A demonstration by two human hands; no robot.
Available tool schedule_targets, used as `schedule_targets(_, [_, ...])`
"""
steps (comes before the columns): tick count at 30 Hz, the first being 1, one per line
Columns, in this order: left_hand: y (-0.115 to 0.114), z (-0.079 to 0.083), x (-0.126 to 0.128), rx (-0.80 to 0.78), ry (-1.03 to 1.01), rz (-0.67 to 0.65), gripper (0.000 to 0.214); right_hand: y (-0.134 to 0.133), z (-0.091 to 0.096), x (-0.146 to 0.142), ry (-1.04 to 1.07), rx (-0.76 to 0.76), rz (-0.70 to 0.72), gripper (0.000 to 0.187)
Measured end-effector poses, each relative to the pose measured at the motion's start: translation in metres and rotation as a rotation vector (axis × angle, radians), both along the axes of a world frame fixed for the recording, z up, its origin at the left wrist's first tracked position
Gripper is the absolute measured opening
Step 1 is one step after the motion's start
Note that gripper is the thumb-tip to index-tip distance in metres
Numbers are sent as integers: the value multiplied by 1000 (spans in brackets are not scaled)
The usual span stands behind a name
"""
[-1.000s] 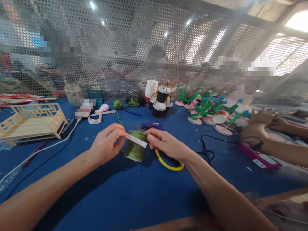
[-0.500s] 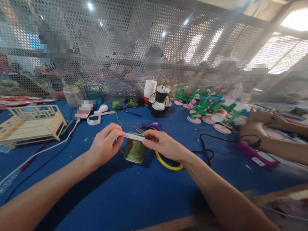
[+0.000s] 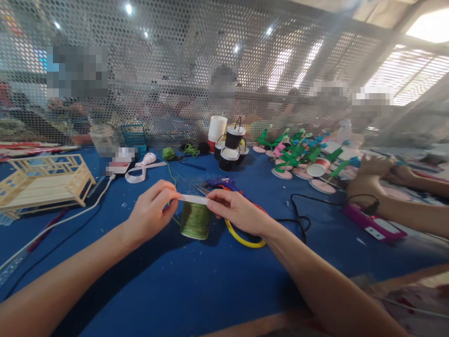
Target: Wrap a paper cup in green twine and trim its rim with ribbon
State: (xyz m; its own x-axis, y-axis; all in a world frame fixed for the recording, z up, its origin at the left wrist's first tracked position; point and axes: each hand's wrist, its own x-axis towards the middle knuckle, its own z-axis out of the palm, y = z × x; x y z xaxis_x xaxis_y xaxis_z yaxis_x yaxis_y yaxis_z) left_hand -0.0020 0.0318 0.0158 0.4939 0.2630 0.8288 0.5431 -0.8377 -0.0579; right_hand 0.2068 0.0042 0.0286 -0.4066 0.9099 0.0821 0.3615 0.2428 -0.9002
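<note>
A short white ribbon strip (image 3: 194,199) is stretched between my two hands. My left hand (image 3: 154,206) pinches its left end, and my right hand (image 3: 235,209) pinches the right end. Just below and behind the strip stands a cup wrapped in green yarn (image 3: 195,222); whether the strip touches its rim I cannot tell. A green yarn strand runs from a small yarn ball (image 3: 169,153) toward my left hand. Scissors with a yellow handle (image 3: 245,241) lie under my right hand, partly hidden. Beyond them is a blue glue gun (image 3: 222,183), also partly covered.
A small wooden bed frame (image 3: 45,180) stands at left, near a white ribbon roll (image 3: 145,161). Black cups (image 3: 229,158) and stacked paper cups (image 3: 218,128) stand at the back. Green paper plants (image 3: 291,157) crowd the right, beside a purple power strip (image 3: 373,223) and another person's arms (image 3: 393,206).
The view has shifted slightly. Both hands keep holding the white ribbon strip in nearly the same place above the green cup.
</note>
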Motion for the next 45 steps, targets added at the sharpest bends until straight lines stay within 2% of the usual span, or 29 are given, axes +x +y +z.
schedule_targets(16, [2,-1,-1,-31,19,-21,11,1,-3,0,20,38,-12,19])
schedule_targets(24, [6,-3,-3,-305,5,-114,15,0,-2,0,21,81,-12,18])
schedule_targets(27, [3,2,-2,-509,24,-153,16,0,-1,1,26,88,-5,18])
schedule_targets(31, [-1,12,-1,-776,18,-179,29,0,-1,1,6,110,-4,18])
schedule_targets(37, [-5,15,4,-859,-7,-134,24,-7,-1,-2,-66,160,11,16])
schedule_targets(45, [-11,14,8,-919,9,-222,14,-16,0,-7,-182,269,32,19])
